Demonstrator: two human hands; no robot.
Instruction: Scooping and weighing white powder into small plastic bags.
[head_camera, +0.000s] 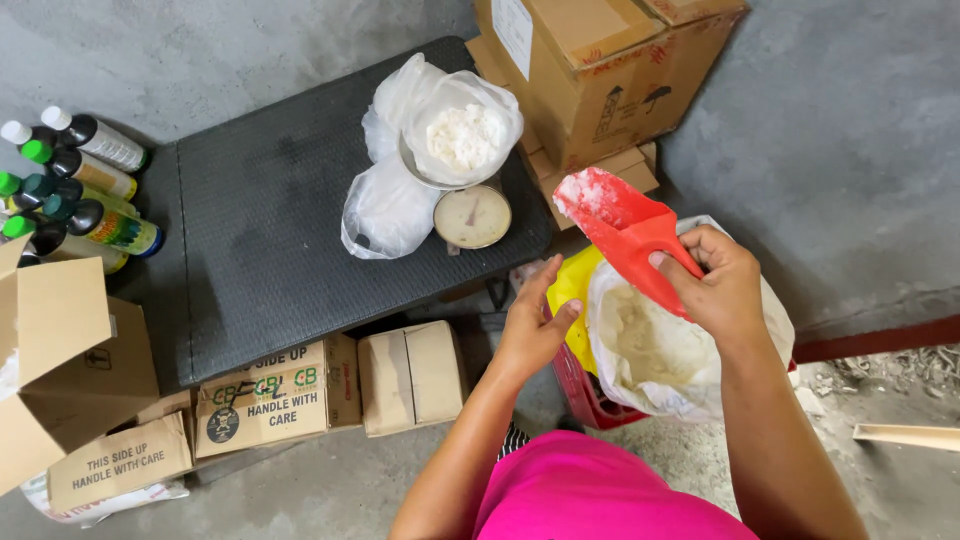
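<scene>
While our right hand (722, 285) closes its fingers around the handle of a red plastic scoop (625, 232), we hold the scoop tilted just above the open white sack (690, 385) of white powder (645, 345), its blade dusted with the same powder at the far tip. Our left hand (532, 325) is open, fingers loosely spread, resting against the yellow liner (572, 290) at the sack's rim just left of the scoop (whether it pinches the liner we cannot tell). Beyond the left hand, on a dark low table (270, 230), stands a dial kitchen scale (472, 215) whose pan carries a clear plastic bag (462, 125) holding a heap of powder, with another filled bag (385, 212) touching it. Further left lie dark bottles (85, 190) with green and white caps; cardboard boxes (330, 390) sit under the table's near edge.
</scene>
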